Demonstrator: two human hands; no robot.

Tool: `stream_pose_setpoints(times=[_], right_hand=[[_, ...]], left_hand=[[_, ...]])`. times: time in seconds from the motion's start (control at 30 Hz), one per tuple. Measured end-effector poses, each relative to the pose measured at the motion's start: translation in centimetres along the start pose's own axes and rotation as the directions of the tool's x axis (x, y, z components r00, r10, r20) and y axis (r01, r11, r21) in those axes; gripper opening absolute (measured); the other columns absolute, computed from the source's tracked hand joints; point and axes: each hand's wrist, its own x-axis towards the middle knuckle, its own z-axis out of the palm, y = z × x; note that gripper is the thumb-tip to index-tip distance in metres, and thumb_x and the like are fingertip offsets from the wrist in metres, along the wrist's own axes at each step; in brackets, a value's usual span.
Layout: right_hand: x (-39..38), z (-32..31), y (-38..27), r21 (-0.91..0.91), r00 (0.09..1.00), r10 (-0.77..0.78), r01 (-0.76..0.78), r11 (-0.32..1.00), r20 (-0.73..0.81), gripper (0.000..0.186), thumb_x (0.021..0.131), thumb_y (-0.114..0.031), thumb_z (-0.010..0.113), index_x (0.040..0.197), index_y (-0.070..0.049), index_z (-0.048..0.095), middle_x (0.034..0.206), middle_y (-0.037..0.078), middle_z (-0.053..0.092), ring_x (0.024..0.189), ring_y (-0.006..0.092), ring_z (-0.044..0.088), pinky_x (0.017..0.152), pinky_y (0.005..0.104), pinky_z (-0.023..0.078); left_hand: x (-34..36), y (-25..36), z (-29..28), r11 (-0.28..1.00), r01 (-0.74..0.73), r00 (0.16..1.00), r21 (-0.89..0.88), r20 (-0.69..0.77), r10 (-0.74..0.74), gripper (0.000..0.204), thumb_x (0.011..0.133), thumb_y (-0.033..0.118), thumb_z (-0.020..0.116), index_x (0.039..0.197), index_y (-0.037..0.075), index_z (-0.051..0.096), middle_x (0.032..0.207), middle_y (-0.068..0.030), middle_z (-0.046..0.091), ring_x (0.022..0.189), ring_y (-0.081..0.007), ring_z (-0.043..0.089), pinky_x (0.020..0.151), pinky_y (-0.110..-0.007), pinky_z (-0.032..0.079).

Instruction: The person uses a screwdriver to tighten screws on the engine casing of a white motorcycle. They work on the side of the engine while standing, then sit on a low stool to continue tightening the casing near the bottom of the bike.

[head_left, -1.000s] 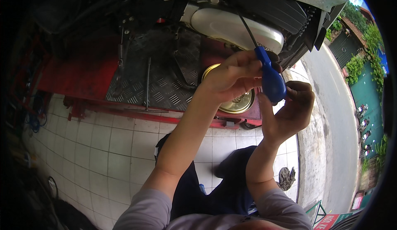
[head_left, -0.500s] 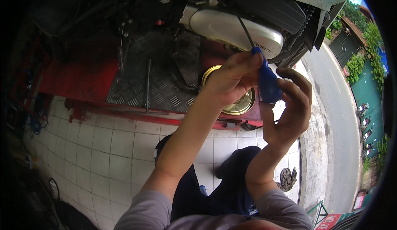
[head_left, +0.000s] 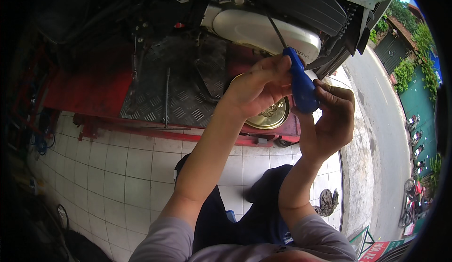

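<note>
A screwdriver with a blue handle (head_left: 303, 88) is held between my two hands, its dark shaft slanting up and left across the motorbike's silver engine side cover (head_left: 254, 28). The tip is lost in the dark parts above the cover. My left hand (head_left: 259, 84) pinches the front of the handle, thumb on top. My right hand (head_left: 332, 116) has its fingers and thumb at the butt end of the handle, touching it. Beneath my left hand lies a round gold-coloured tin or dish (head_left: 268, 120), partly hidden by the wrist.
The motorbike stands on a red lift bench (head_left: 94, 92) with a black tread plate (head_left: 183, 106). A long thin metal tool (head_left: 167, 97) lies on the plate. White floor tiles (head_left: 136, 167) surround my legs. A crumpled dark rag (head_left: 328, 200) lies at right, beside the road (head_left: 381, 144).
The screwdriver and my left hand have shifted slightly up and left. My right fingers have drawn in closer around the handle's butt. A red motorbike has appeared on the road.
</note>
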Motion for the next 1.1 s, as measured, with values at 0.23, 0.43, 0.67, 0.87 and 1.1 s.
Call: stream_pose_setpoints(times=[0.23,0.43,0.67,0.87,1.1], right_hand=[[0.6,2.3,-1.1,0.199,0.981,0.119,-0.087,0.976,-0.154,0.031,0.059,-0.003,0.079,0.08,-0.001,0.056,0.079,0.009,0.058,0.071,0.014,0.059,0.056,0.0212,0.046],[0.5,0.5,-0.5,-0.058,0.978,-0.17,0.178,0.982,0.122,0.032,0.067,0.007,0.071,0.096,-0.006,0.067,0.098,0.013,0.065,0.093,0.0215,0.064,0.067,0.0259,0.054],[-1.4,1.7,0.8,0.075,0.996,-0.024,0.031,0.997,-0.091,0.057,0.051,-0.006,0.085,0.102,-0.006,0.059,0.098,0.014,0.061,0.082,0.019,0.063,0.054,0.0211,0.048],[0.3,0.1,0.1,-0.033,0.957,-0.165,0.178,0.984,0.239,0.036,0.056,0.005,0.074,0.089,-0.004,0.063,0.091,0.016,0.062,0.091,0.0257,0.064,0.073,0.0315,0.053],[-0.4,0.2,0.8,0.053,0.999,-0.032,0.031,0.998,0.031,0.049,0.051,-0.003,0.083,0.094,-0.001,0.061,0.093,0.014,0.059,0.089,0.025,0.064,0.071,0.0313,0.054]], left_hand=[[0.0,-0.1,0.1,0.989,-0.13,0.989,-0.068,0.061,0.134,0.044,0.089,0.024,0.058,0.122,-0.003,0.046,0.111,-0.0127,0.058,0.103,-0.0223,0.058,0.088,-0.039,0.049],[-0.5,0.4,0.7,0.998,-0.061,0.984,-0.001,-0.168,0.06,0.039,0.09,0.02,0.056,0.121,-0.003,0.048,0.109,-0.0114,0.058,0.106,-0.0222,0.056,0.089,-0.039,0.049],[-0.2,0.4,0.8,0.997,-0.078,0.997,-0.007,-0.024,0.078,0.039,0.091,0.028,0.057,0.117,0.0,0.051,0.105,-0.0097,0.06,0.097,-0.0197,0.06,0.079,-0.03,0.051],[-0.5,0.2,0.2,0.996,-0.061,0.982,0.069,-0.176,0.073,0.036,0.09,0.027,0.057,0.113,-0.001,0.054,0.106,-0.0117,0.06,0.094,-0.0201,0.062,0.082,-0.032,0.052],[0.2,-0.6,0.4,0.998,-0.057,0.997,0.009,-0.054,0.058,0.035,0.088,0.026,0.061,0.111,0.001,0.056,0.105,-0.0104,0.061,0.096,-0.0191,0.061,0.084,-0.033,0.051]])
